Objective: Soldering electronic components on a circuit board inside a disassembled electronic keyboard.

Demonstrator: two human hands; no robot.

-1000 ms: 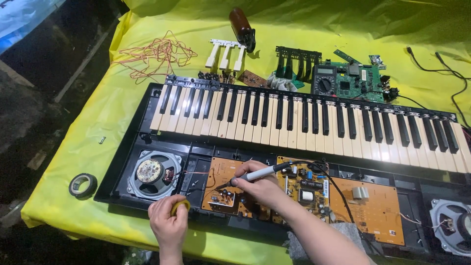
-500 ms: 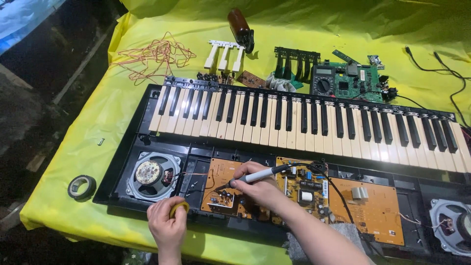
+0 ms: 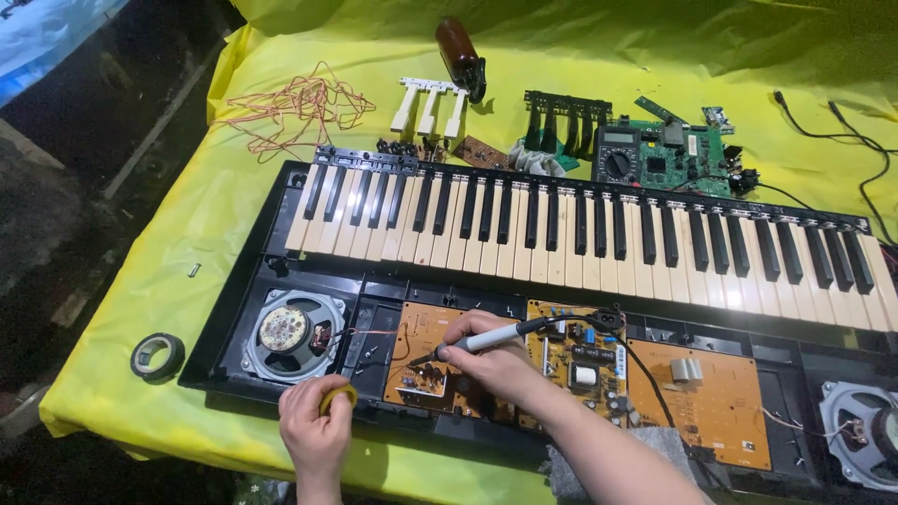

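Over the opened keyboard (image 3: 580, 234), the right hand (image 3: 496, 365) gripped a soldering iron (image 3: 486, 339), tip down on the orange circuit board (image 3: 426, 360). Left hand (image 3: 313, 425) was closed around a small yellow roll (image 3: 339, 398) at the case's front edge, beside the left speaker (image 3: 290, 332). Black tape roll (image 3: 156, 355) lay on the yellow cloth (image 3: 187, 234); tangled wire (image 3: 290, 108) and a multimeter (image 3: 617, 154) sat behind the keys.

right hand (image 3: 496, 360) solders orange board (image 3: 426, 351).
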